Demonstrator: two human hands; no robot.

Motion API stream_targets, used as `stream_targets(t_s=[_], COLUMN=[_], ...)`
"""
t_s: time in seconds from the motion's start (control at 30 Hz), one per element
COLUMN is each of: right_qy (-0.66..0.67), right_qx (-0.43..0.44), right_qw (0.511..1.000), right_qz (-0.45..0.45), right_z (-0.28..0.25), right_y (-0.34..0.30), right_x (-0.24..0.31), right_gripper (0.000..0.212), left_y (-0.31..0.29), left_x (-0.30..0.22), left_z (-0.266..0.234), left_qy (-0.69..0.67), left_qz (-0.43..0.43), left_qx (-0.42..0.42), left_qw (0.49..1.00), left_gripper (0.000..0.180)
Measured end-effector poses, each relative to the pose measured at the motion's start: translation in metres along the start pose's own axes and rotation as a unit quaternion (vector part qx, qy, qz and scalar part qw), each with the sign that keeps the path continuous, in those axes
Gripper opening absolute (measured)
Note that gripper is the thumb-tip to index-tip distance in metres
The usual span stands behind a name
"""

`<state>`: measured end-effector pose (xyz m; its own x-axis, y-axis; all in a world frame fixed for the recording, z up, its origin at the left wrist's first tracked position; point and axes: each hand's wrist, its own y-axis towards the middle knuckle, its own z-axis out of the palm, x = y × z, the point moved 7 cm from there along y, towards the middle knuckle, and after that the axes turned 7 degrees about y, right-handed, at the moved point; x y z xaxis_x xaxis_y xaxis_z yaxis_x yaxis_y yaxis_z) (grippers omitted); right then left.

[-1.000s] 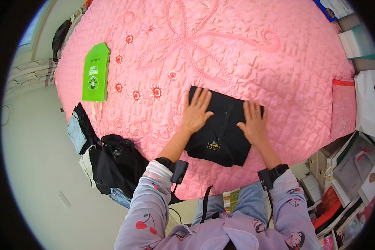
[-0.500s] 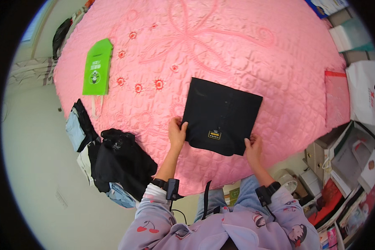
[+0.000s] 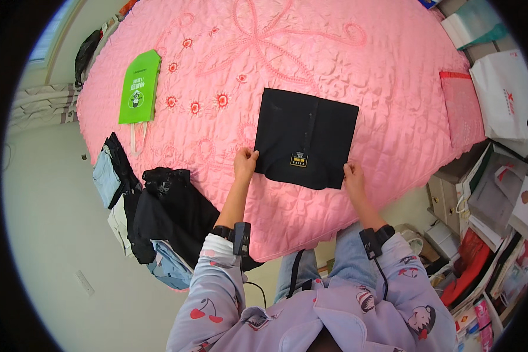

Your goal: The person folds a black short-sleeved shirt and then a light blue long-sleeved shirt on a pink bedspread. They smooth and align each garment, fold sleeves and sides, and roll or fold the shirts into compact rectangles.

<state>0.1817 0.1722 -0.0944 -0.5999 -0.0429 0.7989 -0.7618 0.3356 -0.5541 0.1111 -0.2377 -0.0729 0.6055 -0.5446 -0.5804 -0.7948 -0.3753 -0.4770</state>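
A black top (image 3: pixel 305 138), folded into a near-square, lies on a pink quilted bedspread (image 3: pixel 393 141). Its neckline faces me, with a small dark label (image 3: pixel 299 159) with yellow marks inside it. My left hand (image 3: pixel 246 163) pinches the left edge close to the near corner. At the near right corner, my right hand (image 3: pixel 354 178) has its thumb and fingers closed on the fabric.
Left of me, dark and light clothes (image 3: pixel 170 202) are heaped at the bed's edge. Farther off lies a green bag (image 3: pixel 139 88) with pale straps. Along the right side stand a white bag (image 3: pixel 501 97), drawers (image 3: pixel 446 196) and crowded boxes.
The view has shifted, so the bed sits higher in it. The top's near edge, which bulged and drooped before, now looks straighter and flatter. Both hands still hold its near corners.
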Motion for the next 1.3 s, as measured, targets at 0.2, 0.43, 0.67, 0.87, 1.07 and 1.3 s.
stream_targets(t_s=[0.2,0.43,0.67,0.87,1.07,1.3], right_qy=[0.001,-0.188,-0.142,0.093,0.238,0.227], right_qx=[-0.051,-0.036,-0.06,0.082,0.228,0.334], right_qw=[0.999,0.981,0.987,0.991,0.944,0.912], right_qz=[-0.012,0.017,-0.05,-0.059,0.014,0.075], right_z=[-0.003,0.017,0.024,0.008,-0.029,-0.143], right_y=[-0.004,-0.003,-0.018,0.006,0.025,0.048], right_x=[0.018,0.038,0.05,0.063,0.133,0.258], right_gripper=[0.026,0.046,0.043,0.046,0.046,0.038], left_y=[0.006,0.005,-0.011,-0.02,-0.102,-0.163], left_x=[0.006,0.006,0.0,-0.007,-0.066,-0.218], left_z=[0.0,0.013,0.03,0.038,0.039,0.053], left_qy=[0.037,0.043,0.206,-0.028,-0.276,-0.449], left_qz=[0.047,0.071,0.086,0.012,-0.215,-0.17], left_qx=[0.004,-0.006,-0.068,0.043,0.254,0.3], left_qw=[0.998,0.997,0.972,0.999,0.902,0.824], left_gripper=[0.035,0.032,0.051,0.041,0.041,0.052])
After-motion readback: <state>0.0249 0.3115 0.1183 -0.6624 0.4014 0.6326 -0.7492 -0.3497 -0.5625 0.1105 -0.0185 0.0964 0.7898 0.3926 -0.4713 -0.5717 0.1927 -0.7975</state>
